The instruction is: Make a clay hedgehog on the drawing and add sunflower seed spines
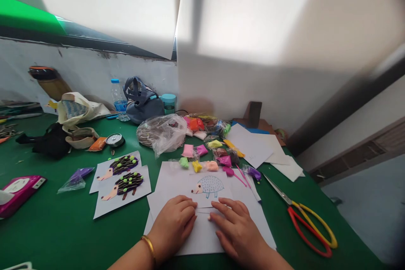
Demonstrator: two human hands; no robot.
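Observation:
A white card with a drawn hedgehog (211, 185) lies on a stack of white paper (199, 240). The hedgehog has a blue-outlined, scalloped body and a peach-coloured face. My left hand (173, 219), with a gold bangle at the wrist, rests at the card's lower left corner. Its fingers lie close together and slightly bent, with the fingertips by the card's edge. At the lower right corner, my right hand (234, 223) is open, fingers spread over the paper and fingertips touching the card's edge. I see nothing gripped in either hand.
Red-and-yellow scissors (311, 223) lie at right. Several clay packets (224, 160) and pink tools (238, 173) sit behind the paper. Two clay hedgehog cards (123, 190) lie left, near a magenta pack (22, 194). A plastic bag (163, 133), blue bag (144, 105) and bottle (118, 97) stand behind.

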